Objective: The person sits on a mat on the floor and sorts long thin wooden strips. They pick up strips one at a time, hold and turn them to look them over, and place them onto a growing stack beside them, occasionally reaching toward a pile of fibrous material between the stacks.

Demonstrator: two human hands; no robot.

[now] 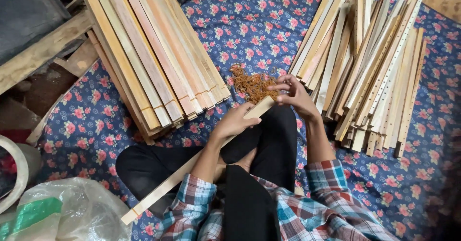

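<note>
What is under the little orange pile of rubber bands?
The rubber bands lie on the blue flowered cloth. The right hand reaches into them, covering their edge. What is beneath the cloth cannot be seen.

One camera is riding on the seated person's head, looking steeply down over the crossed legs onto the flowered cloth point(259, 24) on the floor. It is sitting close, taking in both forearms, the lap, and wooden slats point(158, 53) lying left and right ahead.
</note>
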